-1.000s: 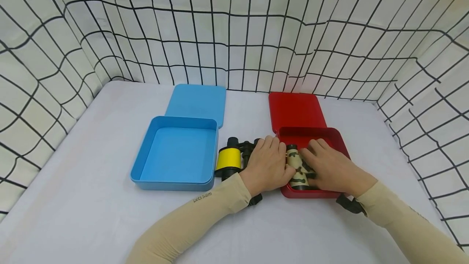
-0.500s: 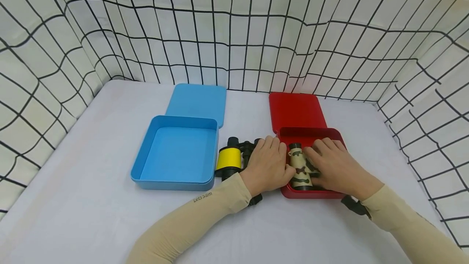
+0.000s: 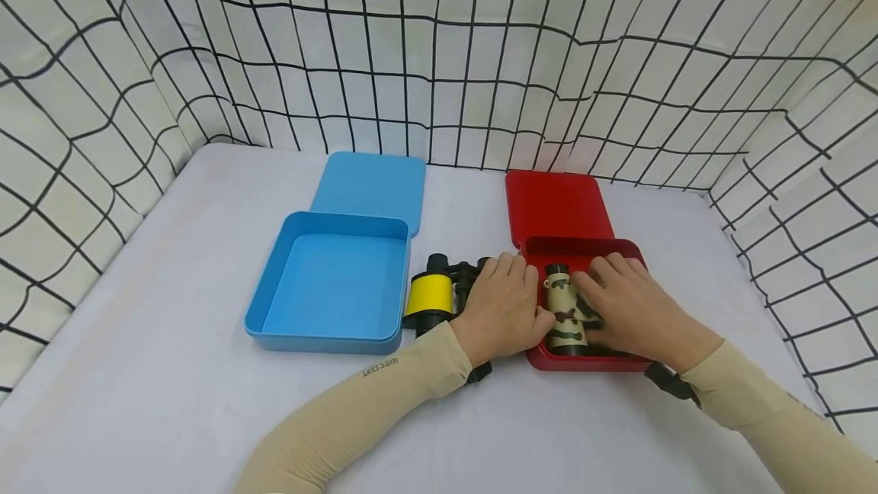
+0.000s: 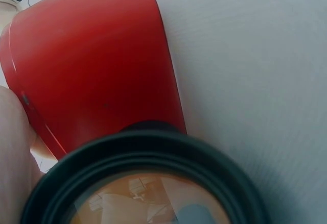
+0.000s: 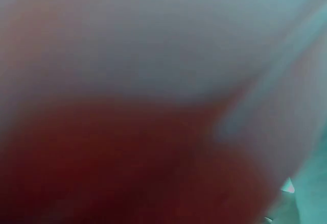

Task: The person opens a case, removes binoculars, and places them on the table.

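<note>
My left hand (image 3: 504,311) lies over the right barrel of black and yellow binoculars (image 3: 430,294), fingers bent over it, thumb reaching across the left rim of a red box (image 3: 583,364). In the left wrist view, the lens end of these binoculars (image 4: 148,147) shows close up beside the box's outer wall (image 4: 97,60). Inside the red box, my right hand (image 3: 634,311) grips camouflage-patterned binoculars (image 3: 564,303) by their right side, hiding that barrel. The left barrel stays visible, lying lengthwise in the box. The right wrist view is blurred, mostly red and grey.
An open blue box (image 3: 329,288) with its lid (image 3: 373,189) folded back stands at the left. The red box's lid (image 3: 559,208) also lies back. A black strap (image 3: 672,382) shows by my right wrist. Black-grid white walls (image 3: 439,52) enclose the white table (image 3: 171,402).
My right hand has shifted the camouflage binoculars slightly right, away from the left hand, within the red box. The left hand has kept its place. The head view has tilted a little.
</note>
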`<state>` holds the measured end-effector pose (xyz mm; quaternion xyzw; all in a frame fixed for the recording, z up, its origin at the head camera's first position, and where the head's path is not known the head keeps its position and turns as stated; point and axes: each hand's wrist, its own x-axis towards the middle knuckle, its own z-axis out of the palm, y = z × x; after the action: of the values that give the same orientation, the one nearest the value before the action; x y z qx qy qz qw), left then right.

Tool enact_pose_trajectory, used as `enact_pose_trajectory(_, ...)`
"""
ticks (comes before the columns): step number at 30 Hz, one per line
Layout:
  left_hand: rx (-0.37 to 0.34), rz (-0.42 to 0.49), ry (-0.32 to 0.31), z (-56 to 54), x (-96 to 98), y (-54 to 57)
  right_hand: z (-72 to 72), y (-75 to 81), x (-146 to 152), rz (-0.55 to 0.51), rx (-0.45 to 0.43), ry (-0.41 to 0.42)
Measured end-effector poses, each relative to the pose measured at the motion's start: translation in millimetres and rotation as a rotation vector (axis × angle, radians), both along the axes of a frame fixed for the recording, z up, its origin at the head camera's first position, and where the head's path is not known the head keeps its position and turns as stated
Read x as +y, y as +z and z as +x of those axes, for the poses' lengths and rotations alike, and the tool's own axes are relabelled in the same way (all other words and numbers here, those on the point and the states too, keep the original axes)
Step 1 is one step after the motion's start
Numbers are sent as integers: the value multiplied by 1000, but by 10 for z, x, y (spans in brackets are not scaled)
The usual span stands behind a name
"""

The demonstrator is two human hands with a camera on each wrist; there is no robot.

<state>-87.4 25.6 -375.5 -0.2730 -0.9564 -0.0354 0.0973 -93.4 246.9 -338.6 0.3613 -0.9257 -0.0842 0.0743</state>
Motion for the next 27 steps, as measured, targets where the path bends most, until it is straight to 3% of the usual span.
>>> enact_pose_trajectory(27, 3, 1, 7, 15, -4, 6, -26, 120, 27, -1, -24, 27)
